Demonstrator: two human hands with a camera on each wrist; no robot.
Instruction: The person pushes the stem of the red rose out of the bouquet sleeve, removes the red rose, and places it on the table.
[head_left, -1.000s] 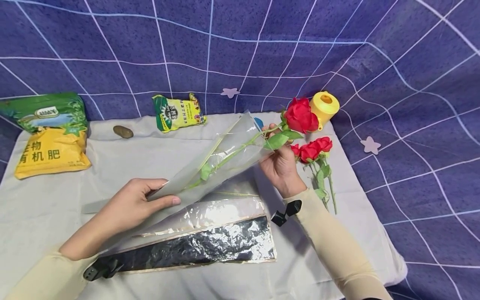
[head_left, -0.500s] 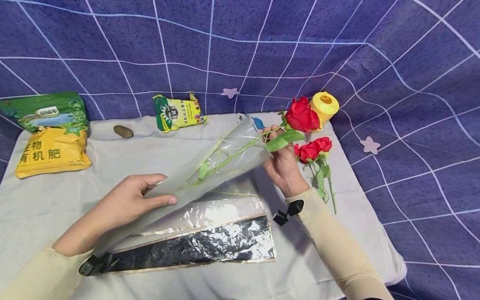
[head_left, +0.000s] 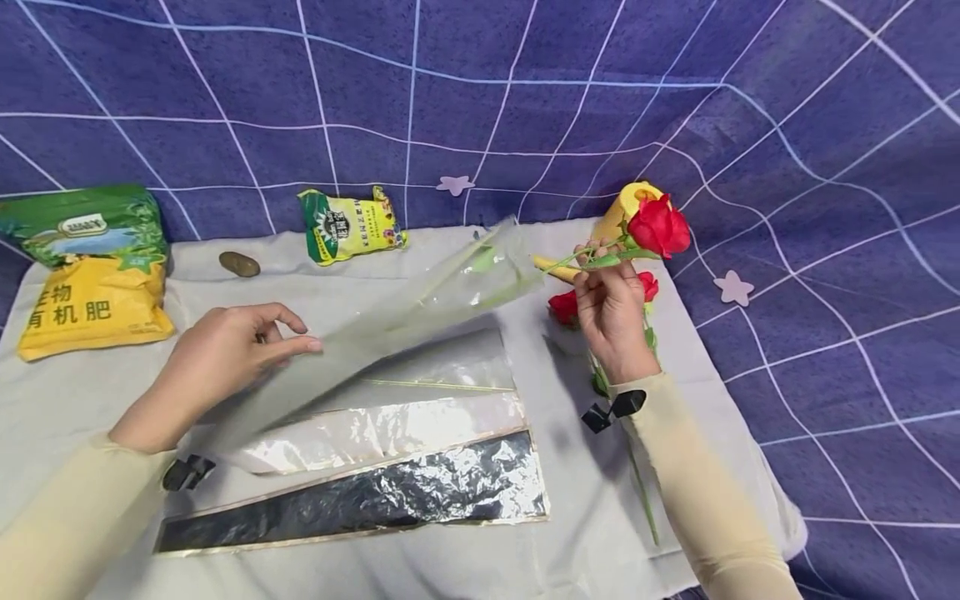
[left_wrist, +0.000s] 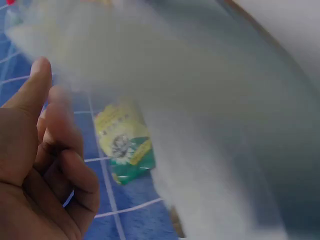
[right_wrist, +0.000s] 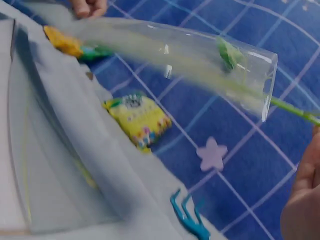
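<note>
My right hand [head_left: 615, 321] pinches the green stem of a red rose [head_left: 658, 227] just below its bloom. The stem's lower part runs into a clear, cone-shaped flower sleeve [head_left: 420, 312], slanting above the table; a green leaf [right_wrist: 229, 54] shows inside its mouth. Close by the sleeve's narrow end is my left hand [head_left: 225, 354], thumb and index finger parted. In the left wrist view that hand's thumb is straight, its fingers are loosely bent, and the blurred sleeve passes beyond them. More red roses [head_left: 564, 308] lie under and beside my right wrist, partly hidden by it.
Flat sleeves, one black and shiny [head_left: 360, 492], lie on the grey cloth below the raised sleeve. Behind are a fertilizer bag [head_left: 97, 300], a stone [head_left: 239, 264], a small yellow-green packet [head_left: 352, 227], a blue hand rake [right_wrist: 191, 220] and a yellow watering can [head_left: 611, 218].
My right hand has moved right with the rose, its bloom now farther from the sleeve's mouth. My left hand has moved up and left, off the sleeve. The lying roses have shifted.
</note>
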